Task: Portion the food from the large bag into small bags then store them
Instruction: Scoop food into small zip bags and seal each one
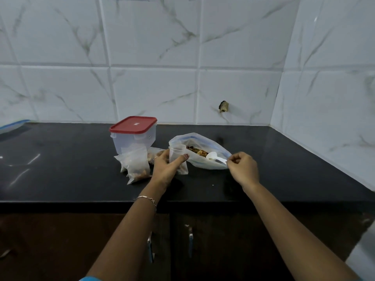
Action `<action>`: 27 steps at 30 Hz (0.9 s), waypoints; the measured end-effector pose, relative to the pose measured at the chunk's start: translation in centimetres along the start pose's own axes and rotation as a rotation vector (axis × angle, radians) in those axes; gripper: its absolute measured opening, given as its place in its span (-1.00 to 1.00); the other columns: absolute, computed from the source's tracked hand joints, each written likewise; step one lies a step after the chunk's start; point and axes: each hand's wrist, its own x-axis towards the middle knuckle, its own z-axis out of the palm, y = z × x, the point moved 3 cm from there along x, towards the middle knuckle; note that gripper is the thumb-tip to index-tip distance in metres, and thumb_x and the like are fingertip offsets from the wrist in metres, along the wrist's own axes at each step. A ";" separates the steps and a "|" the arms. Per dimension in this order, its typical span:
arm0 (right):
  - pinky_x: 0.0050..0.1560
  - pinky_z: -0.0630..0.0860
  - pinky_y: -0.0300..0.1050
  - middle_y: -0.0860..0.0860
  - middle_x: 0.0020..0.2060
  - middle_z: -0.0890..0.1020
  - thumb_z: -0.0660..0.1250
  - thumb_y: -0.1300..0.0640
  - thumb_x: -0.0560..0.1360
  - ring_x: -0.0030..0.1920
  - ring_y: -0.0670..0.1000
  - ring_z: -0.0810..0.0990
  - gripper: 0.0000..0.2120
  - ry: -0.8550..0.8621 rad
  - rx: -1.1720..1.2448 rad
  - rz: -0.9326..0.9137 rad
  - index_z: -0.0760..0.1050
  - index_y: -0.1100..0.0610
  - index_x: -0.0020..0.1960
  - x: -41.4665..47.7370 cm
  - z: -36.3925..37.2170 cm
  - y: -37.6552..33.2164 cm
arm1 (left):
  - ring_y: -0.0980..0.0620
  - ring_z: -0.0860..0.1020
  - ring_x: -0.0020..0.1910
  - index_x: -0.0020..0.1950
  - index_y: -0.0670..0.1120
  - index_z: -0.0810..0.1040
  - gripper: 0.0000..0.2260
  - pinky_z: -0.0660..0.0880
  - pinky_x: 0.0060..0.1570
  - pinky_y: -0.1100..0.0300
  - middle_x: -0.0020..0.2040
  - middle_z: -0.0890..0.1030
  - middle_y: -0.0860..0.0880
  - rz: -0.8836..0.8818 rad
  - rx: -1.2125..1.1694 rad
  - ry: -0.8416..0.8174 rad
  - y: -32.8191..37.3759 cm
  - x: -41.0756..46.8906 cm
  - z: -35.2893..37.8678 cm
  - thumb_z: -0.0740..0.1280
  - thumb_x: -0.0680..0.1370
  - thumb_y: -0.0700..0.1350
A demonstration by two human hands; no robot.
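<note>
**Mid-scoop: thin film bags, light load, grip at the rims**

- The large bag (pixel 203 165) lies on its side on the black counter (pixel 284 159), mouth gaping toward the person. The food (pixel 197 151), a mixed dry snack by the look of it, sits in the open mouth.
- The right hand (pixel 243 169) pinches the tail end of the white plastic spoon (pixel 213 157) between thumb and fingertips. The spoon's bowl rests inside the large bag, next to the food.
- The left hand (pixel 166 169) is wrapped round a small bag (pixel 177 154), thumb in front and fingers behind. It holds the bag upright with its mouth open, right at the large bag's rim.
- Two filled small bags (pixel 138 167) stand just left of that hand. A third looks to be tucked behind them, partly hidden.
- A clear container (pixel 134 140) with a red lid (pixel 133 124), closed, stands behind them. It is probably the storage box.

Handling judgement:
- Both bag types are thin, floppy film: very light, slippery, and with no stiffness of their own.
- The small bag will collapse or tip if released half full, so hold it near the mouth and keep the opening spread.
- The large bag will slide or fold under spoon pressure. Scoop shallow rather than push.
- The food looks brittle, so go easy when squeezing the bags shut.
- The spoon is rigid and light, and a pinch at the handle end gives reach but little control.
</note>
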 end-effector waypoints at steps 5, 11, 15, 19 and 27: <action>-0.30 0.30 -0.37 0.00 0.11 0.47 0.36 0.13 0.51 -0.09 -0.10 0.46 -0.91 0.068 -0.122 -0.240 0.55 0.04 0.02 -0.9 -0.2 -2.0 | 0.05 0.60 0.10 0.14 0.03 0.55 -0.68 0.52 -0.03 0.23 0.10 0.64 -0.01 0.001 0.009 -0.042 0.4 -0.4 0.2 0.51 0.42 -0.07; 0.04 0.38 -0.31 -0.11 0.04 0.43 0.38 -0.02 0.51 0.02 -0.18 0.44 -0.86 -0.343 0.002 -0.640 0.62 -0.06 0.05 -2.9 1.6 -9.1 | 0.07 0.60 0.09 0.22 -0.04 0.48 -0.62 0.51 -0.02 0.26 0.08 0.63 0.02 0.008 0.024 -0.122 1.0 -1.4 0.6 0.48 0.45 -0.12; 0.20 0.42 -0.07 -0.07 0.16 0.45 0.37 -0.01 0.50 0.14 -0.04 0.44 -0.91 -0.489 -0.300 -0.699 0.60 -0.07 0.00 -3.3 3.1 -9.9 | 0.00 0.59 0.13 0.28 -0.12 0.40 -0.52 0.53 0.02 0.18 0.14 0.60 -0.06 -0.006 0.066 -0.096 0.8 -1.8 0.1 0.50 0.44 -0.08; 0.08 0.42 -0.11 -0.01 0.10 0.51 0.33 0.10 0.55 0.01 -0.01 0.49 -0.94 -0.472 -0.333 -0.724 0.58 0.03 -0.03 -3.6 2.6 -10.5 | 0.01 0.56 0.15 0.33 -0.07 0.30 -0.36 0.54 0.11 0.15 0.18 0.54 -0.04 -0.082 0.061 -0.156 1.1 -2.7 -0.1 0.56 0.37 -0.09; -0.11 0.29 -0.20 -0.12 -0.15 0.55 0.27 0.17 0.58 -0.13 -0.09 0.46 -0.90 -0.416 -0.441 -0.817 0.56 0.08 -0.01 -3.5 0.4 -11.4 | -0.02 0.60 0.08 0.19 0.03 0.42 -0.51 0.59 0.02 0.13 0.11 0.60 -0.06 -0.071 0.042 -0.236 1.9 -4.2 -0.4 0.55 0.36 -0.21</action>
